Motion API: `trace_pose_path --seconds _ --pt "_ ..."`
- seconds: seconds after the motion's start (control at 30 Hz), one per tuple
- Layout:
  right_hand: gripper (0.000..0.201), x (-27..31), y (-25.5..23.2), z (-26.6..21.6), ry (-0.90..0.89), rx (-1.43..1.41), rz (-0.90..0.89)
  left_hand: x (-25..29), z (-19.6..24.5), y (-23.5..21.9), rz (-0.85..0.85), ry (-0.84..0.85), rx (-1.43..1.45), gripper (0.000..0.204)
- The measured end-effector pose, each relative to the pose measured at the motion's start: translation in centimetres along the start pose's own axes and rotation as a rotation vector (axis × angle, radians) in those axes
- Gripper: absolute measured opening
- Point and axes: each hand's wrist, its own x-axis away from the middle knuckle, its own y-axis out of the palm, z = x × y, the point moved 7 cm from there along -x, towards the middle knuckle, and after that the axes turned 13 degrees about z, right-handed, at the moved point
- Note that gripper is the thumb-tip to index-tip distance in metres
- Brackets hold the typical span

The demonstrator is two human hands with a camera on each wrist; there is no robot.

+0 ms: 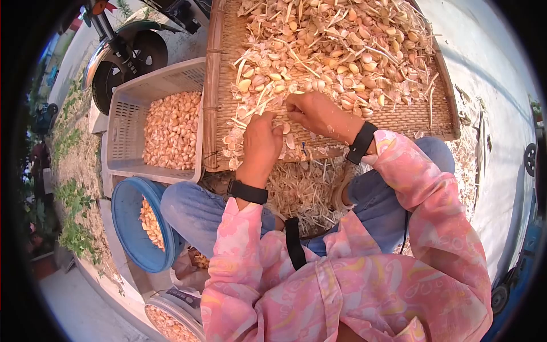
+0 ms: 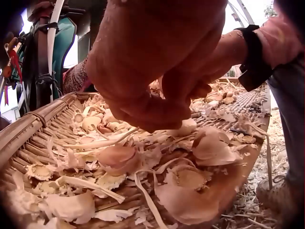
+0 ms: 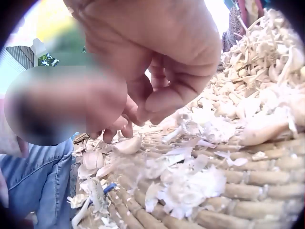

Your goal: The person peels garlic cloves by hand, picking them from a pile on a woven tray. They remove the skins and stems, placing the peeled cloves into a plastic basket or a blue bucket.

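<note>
My left hand (image 1: 262, 142) is held low over the near left part of a woven bamboo tray (image 1: 228, 68), its fingers curled. Close by on the right, my right hand (image 1: 322, 114) bends its fingers inward, thumb and forefinger meeting in the right wrist view. The fingertips of both hands come near each other, and I cannot tell what lies between them. A pale garlic clove (image 3: 129, 144) shows just below the left fingertips. Garlic cloves (image 1: 353, 68), dry stalks and papery skins are heaped on the far side of the tray. Loose skins (image 2: 71, 207) lie under the left hand.
Left of the tray stands a plastic crate (image 1: 126, 137) of garlic cloves. Nearer, a blue bucket (image 1: 128, 228) and a white bucket (image 1: 196, 328) also hold cloves. Dry stalks (image 1: 302, 188) cover the ground between the person's knees. A wheel (image 1: 151, 51) stands beyond the crate.
</note>
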Motion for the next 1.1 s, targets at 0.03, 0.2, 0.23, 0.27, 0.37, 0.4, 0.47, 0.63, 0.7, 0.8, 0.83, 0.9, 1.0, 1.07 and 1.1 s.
trace_pose_path --seconds 0.03,0.2,0.23,0.27,0.37,0.4,0.47,0.63,0.7,0.8,0.83,0.9,1.0,1.07,1.1 --pt "0.011 0.5 0.5 0.3 0.012 0.009 0.04 0.1 0.7 0.6 0.003 0.113 -0.041 0.02" --pt "0.011 0.7 0.8 1.0 0.037 -0.279 0.148 0.3 -0.4 2.2 -0.041 -0.334 0.412 0.016" --pt "0.011 0.4 0.9 1.3 0.095 -0.409 0.126 0.4 -0.5 2.0 -0.012 -0.446 0.625 0.016" --pt "0.011 0.1 1.0 1.6 0.155 -0.54 0.103 0.5 -0.6 1.7 0.018 -0.557 0.838 0.015" --pt "0.009 -0.6 0.8 1.0 0.215 -0.71 0.011 0.0 0.6 -0.8 0.094 -0.509 0.889 0.019" --pt "0.009 -0.8 0.5 0.5 0.217 -0.754 -0.011 0.0 0.7 -1.2 0.117 -0.49 0.907 0.021" --pt "0.009 -1.0 -0.5 -0.3 0.199 -0.703 -0.037 0.1 0.9 -1.5 0.141 -0.46 0.895 0.024" --pt "0.011 -0.7 -1.1 -0.6 0.234 -0.759 -0.16 0.5 2.5 -2.2 0.19 -0.403 0.892 0.023" --pt "0.012 -0.2 -1.0 -0.5 0.298 -0.78 -0.242 0.5 2.8 -2.3 0.175 -0.382 0.865 0.022" --pt "0.014 0.6 -0.5 -0.6 0.419 -0.832 -0.407 0.3 2.9 -2.8 0.158 -0.399 0.902 0.023" --pt "0.015 1.0 -0.2 -0.8 0.463 -0.851 -0.47 0.2 2.8 -3.0 0.154 -0.412 0.927 0.023" --pt "0.015 1.9 0.7 -1.4 0.553 -0.973 -0.477 -0.3 1.4 -3.2 0.192 -0.522 1.045 0.022" --pt "0.017 1.4 0.3 -1.2 0.588 -1.038 -0.299 -0.5 0.5 -3.3 0.108 -0.558 1.05 0.025" --pt "0.018 0.5 0.2 -0.1 0.515 -0.944 -0.166 0.2 1.4 -3.2 0.057 -0.563 0.962 0.027" --pt "0.025 0.4 -0.6 -1.2 0.381 -0.754 -0.139 0.4 1.9 -3.0 0.047 -0.508 0.914 0.027"
